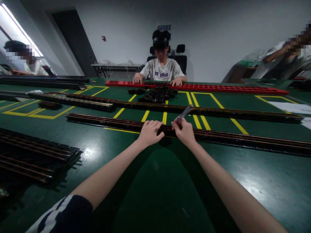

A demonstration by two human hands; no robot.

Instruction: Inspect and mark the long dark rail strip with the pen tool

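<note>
A long black strip (pixel 225 138) with copper-coloured lines along it lies across the table in front of me. My left hand (pixel 151 133) lies over its middle, fingers across the top and thumb on the near side, steadying it. Just to the right, my right hand (pixel 185 132) is closed around a slim tool with a clear handle (pixel 186 112). The handle tilts up and to the right and has a brownish end. Its lower end is hidden by my fingers at the strip, so its exact kind cannot be told.
Beyond lies another long dark strip (pixel 218 113), then a pile of small black parts (pixel 157 94). A person opposite rests both hands at a long red slotted rail (pixel 230 88). Bundled dark strips (pixel 31 155) lie at the near left. Yellow tape lines mark the green table (pixel 160 187).
</note>
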